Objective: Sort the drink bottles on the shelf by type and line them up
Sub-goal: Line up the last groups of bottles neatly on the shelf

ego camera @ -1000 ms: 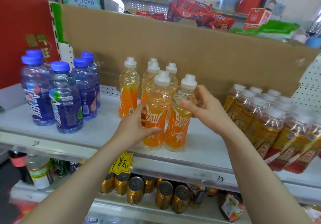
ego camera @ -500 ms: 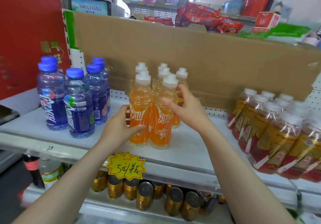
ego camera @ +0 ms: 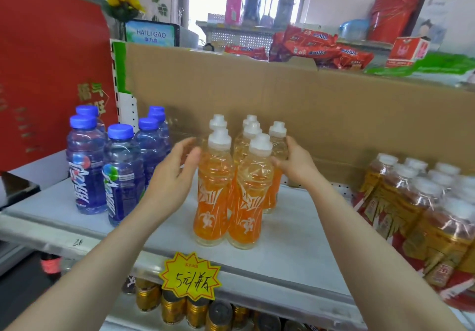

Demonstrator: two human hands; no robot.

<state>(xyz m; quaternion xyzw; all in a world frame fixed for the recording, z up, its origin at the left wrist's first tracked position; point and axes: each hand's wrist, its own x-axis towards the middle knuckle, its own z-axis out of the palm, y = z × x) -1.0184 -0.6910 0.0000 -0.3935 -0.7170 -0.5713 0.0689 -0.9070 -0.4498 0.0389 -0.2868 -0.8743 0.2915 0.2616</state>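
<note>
Flanking the orange bottles (ego camera: 216, 176), the left hand (ego camera: 172, 179) spreads open, holding nothing. The right hand's (ego camera: 298, 166) fingertips hide behind a rear bottle (ego camera: 279, 148); grip unclear.

The head camera looks forward and slightly down, close to the shelf (ego camera: 295, 230).

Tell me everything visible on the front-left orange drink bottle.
The clear plastic bottle of orange drink stands upright on the white shelf, front left of its cluster, white sports cap on, orange label with white figures round its body. It touches the neighbouring orange bottle; the left hand curves close beside it.
</note>
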